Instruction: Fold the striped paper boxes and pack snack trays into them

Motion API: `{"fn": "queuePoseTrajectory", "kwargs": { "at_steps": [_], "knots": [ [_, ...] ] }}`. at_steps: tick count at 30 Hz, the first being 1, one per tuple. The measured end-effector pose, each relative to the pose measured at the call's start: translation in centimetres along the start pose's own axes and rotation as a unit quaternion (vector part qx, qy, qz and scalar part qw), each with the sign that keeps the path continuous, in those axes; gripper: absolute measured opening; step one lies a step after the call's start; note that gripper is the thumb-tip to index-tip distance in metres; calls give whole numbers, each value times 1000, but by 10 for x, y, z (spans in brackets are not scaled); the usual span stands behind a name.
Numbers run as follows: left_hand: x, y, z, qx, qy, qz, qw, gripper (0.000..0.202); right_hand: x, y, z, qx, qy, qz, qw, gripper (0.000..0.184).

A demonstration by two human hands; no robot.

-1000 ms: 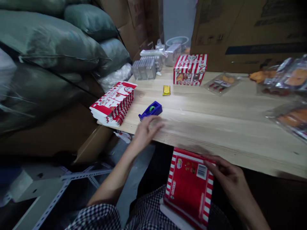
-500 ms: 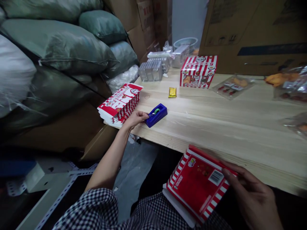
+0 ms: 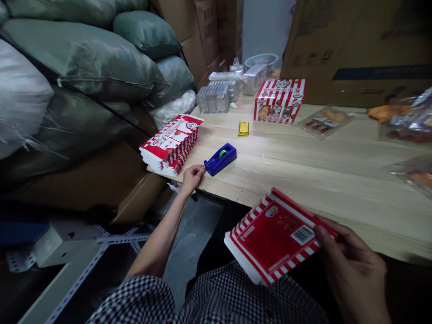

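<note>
Blue dispenser (image 3: pixel 218 166) holds green tape (image 3: pixel 222 154); right hand (image 3: pixel 359 263) grips red carton (image 3: pixel 270 238).

1. So the bench (image 3: pixel 290 153) is showing a pale wood-grain top, with its front edge running at a slant.
2. A messy pile of flat red-and-white cartons (image 3: pixel 172 141) is sitting at the left end, right by the edge.
3. Just beside it, a blue tape dispenser (image 3: pixel 218 164) is resting with a green roll inside.
4. Little gold packet (image 3: pixel 243 128) is lying behind that.
5. Further back, clear plastic trays (image 3: pixel 213 99) are standing near a striped box (image 3: pixel 280 101).
6. A clear pack (image 3: pixel 326 121) is lying flat to the box's right, and more bagged orange stuff (image 3: pixel 388 112) is crowding the far right.
</note>
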State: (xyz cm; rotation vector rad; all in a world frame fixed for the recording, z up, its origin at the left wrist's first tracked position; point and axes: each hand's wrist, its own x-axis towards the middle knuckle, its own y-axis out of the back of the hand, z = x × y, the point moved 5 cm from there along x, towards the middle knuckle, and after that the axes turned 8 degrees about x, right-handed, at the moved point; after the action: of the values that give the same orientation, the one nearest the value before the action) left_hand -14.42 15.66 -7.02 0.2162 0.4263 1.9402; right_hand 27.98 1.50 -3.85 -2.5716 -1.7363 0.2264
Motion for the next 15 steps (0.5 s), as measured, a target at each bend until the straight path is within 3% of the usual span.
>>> {"fn": "queuePoseTrajectory", "kwargs": {
  "at_steps": [3,6,8,11,15],
  "knots": [
    [-25,1,17,29,-28,42,998,19,-11,-13,-25,-16,96,-11,995,17],
    [-78,-9,55,21,-79,43,996,19,-24,-31,-40,-51,198,-67,977,18],
    [-122,-25,81,-11,-88,-16,996,17,-31,-41,-37,-72,228,-105,965,24],
    [-179,-52,103,-74,-35,-106,991,13,-36,-51,-23,-93,248,-151,952,31],
    [-209,-81,101,-152,29,-157,975,12,-36,-55,-11,-97,259,-173,945,35]
  ]
}}
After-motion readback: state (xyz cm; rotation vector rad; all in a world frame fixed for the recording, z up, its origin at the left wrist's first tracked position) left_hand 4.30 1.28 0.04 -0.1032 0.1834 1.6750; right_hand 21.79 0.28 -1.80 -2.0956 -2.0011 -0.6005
